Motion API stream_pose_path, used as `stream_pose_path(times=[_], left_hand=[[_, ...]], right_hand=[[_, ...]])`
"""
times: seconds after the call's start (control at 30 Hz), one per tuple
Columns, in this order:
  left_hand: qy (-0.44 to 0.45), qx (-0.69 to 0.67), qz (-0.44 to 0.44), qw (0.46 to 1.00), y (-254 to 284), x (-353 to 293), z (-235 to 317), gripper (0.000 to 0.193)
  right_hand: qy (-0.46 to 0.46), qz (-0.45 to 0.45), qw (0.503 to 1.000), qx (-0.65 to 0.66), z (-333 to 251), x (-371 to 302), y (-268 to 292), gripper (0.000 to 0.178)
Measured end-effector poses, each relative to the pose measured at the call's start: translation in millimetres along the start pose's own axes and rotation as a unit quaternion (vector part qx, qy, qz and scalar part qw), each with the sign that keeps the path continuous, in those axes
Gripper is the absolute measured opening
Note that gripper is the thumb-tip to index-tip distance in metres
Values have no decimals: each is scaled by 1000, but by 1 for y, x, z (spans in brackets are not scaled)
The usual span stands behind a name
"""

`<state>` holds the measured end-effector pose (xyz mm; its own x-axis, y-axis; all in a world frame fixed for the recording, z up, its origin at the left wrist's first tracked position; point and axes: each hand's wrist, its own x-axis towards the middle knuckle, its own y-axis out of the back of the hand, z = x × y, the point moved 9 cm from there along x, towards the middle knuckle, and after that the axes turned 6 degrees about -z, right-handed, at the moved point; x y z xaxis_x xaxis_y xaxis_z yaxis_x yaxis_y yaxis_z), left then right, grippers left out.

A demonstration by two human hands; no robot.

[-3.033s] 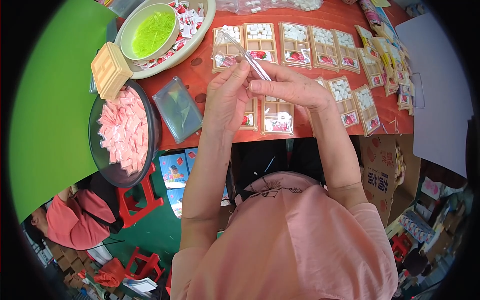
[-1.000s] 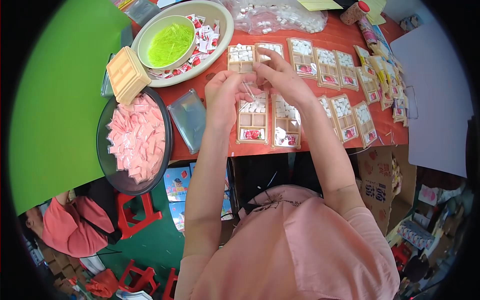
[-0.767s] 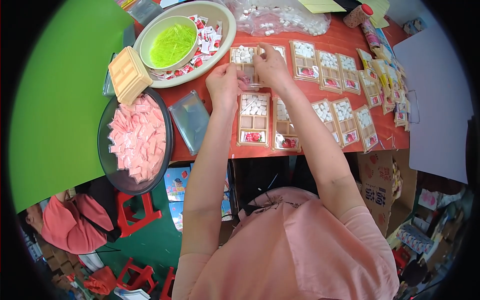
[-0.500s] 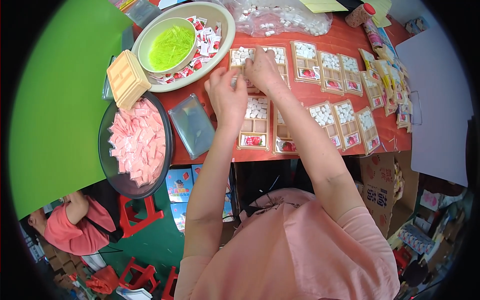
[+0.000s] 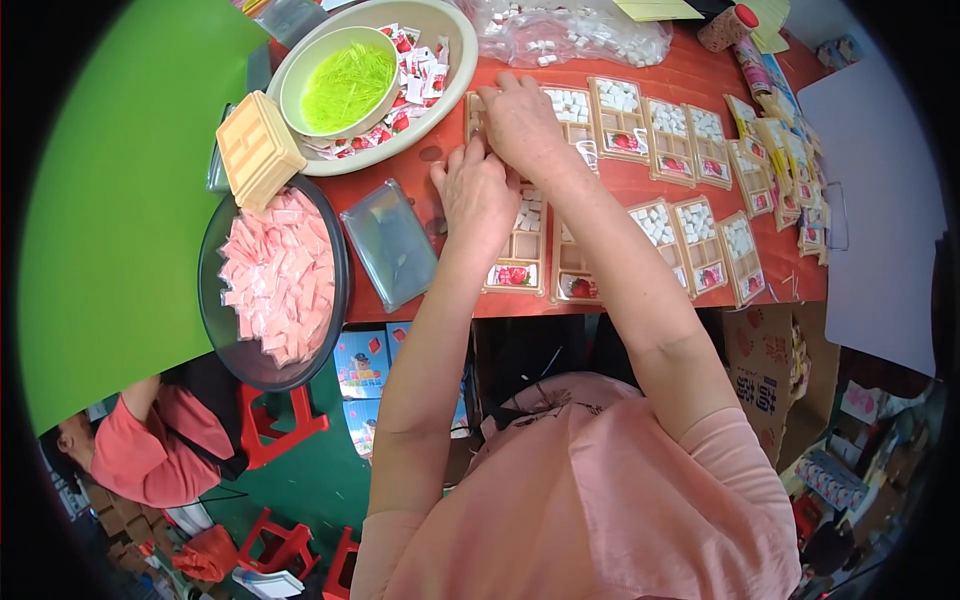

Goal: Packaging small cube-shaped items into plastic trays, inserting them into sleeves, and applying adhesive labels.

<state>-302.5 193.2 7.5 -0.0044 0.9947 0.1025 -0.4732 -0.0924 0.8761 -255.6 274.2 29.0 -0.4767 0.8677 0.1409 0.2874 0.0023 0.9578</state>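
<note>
My left hand (image 5: 478, 195) and my right hand (image 5: 522, 122) meet at a beige compartment tray (image 5: 472, 115) at the left end of the back row. The right hand's bent fingers grip the tray's far side. At its near side, the left hand's fingers curl over the edge, with fingertips partly hidden. Most of this tray is covered by my hands. Right beside it is a tray holding white cubes (image 5: 568, 103). Below my left hand, another tray shows a strawberry-printed sachet (image 5: 513, 275) in its near compartment.
More filled trays (image 5: 668, 140) stand to the right. At left are a large bowl (image 5: 458, 50) of sachets, a smaller bowl of green shreds (image 5: 350, 85), a black basin (image 5: 337, 290) of pink packets, stacked empty trays (image 5: 258, 150) and clear plastic covers (image 5: 390, 245). A person (image 5: 160, 440) sits lower left.
My left hand has moved right, closer to the right hand. My right hand has shifted slightly away from me, and its fingers now cover more of the tray. The view has tilted slightly.
</note>
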Motion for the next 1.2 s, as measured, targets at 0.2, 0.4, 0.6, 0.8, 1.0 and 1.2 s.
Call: stream_pose_path(times=[0.2,0.4,0.6,0.8,1.0,1.2], left_hand=[[-9,-46,72,996,10,-20,-11,25],[-14,88,55,995,30,-51,-16,26],[-13,157,19,987,29,-63,-24,29],[-31,178,71,981,27,-64,-25,25],[-93,270,66,956,27,-69,-10,14],[-173,243,87,950,28,-77,6,11]], right_hand=[[68,62,995,-49,6,-6,-26,32],[78,18,989,-122,2,-8,-31,35],[76,9,987,-144,5,8,-32,31],[63,-37,994,-79,1,17,-40,26],[103,-46,994,13,-4,7,-19,24],[92,-3,988,127,-3,-59,25,37]])
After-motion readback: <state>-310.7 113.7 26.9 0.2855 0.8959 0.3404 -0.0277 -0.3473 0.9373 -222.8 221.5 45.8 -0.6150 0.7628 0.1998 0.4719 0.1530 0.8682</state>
